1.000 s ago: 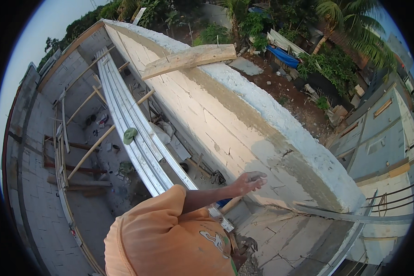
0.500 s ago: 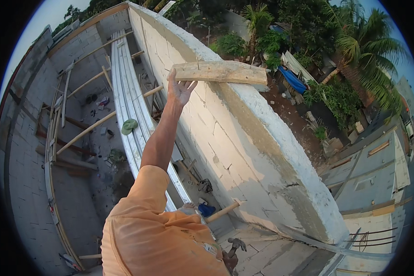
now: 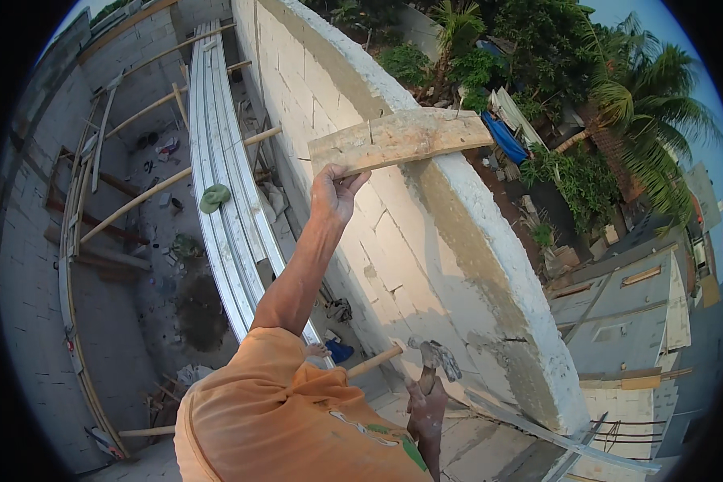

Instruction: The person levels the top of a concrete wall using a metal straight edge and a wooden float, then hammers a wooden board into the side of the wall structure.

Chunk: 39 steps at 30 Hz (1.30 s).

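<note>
Your left hand [image 3: 335, 193] has closed on the near end of the wooden plank [image 3: 402, 138], which it only touched half a second ago. The plank lies across the top of the block wall [image 3: 458, 241]; you now control it. Your right hand [image 3: 426, 410], low down, grips a claw hammer [image 3: 435, 357].

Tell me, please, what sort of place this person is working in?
Most likely an outdoor building site: an unfinished white block wall, long pale metal roofing sheets on timber props, and a claw hammer in the right hand.
</note>
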{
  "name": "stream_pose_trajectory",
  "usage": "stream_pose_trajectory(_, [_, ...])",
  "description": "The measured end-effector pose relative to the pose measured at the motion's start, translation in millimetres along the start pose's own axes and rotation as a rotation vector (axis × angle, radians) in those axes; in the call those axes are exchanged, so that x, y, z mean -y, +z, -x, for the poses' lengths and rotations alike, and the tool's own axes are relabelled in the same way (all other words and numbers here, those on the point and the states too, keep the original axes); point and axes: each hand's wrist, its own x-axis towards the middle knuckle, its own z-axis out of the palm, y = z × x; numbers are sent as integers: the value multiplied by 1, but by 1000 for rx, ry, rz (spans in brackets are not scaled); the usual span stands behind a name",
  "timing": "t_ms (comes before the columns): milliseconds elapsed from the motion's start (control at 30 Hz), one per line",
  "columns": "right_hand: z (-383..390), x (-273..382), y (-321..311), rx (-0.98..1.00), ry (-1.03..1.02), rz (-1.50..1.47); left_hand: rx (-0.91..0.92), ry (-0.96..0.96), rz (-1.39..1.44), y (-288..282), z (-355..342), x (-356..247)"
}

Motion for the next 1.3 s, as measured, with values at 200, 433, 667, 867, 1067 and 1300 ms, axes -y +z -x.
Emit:
stream_pose_trajectory(200, [-46, 126, -9, -14, -241, -29, 89, 55, 20, -11, 26, 8])
stream_pose_trajectory(433, [-103, 227, -4, -21, -483, 172, 146, 6, 138, -3, 21, 24])
stream_pose_trajectory(667, [-129, 330, 36, 36, -630, 427, 166, 44, 183, -15, 7, 38])
stream_pose_trajectory(867, [-148, 366, 59, 13, -889, 447, 111, 92, 179, -7, 12, 34])
stream_pose_trajectory(1067, [-178, 353, 74, 63, -813, 943, 145, 97, 144, 3, 22, 32])
stream_pose_trajectory(1300, [-166, 370, 79, 79, -846, 586, 176, 93, 102, -18, 2, 28])
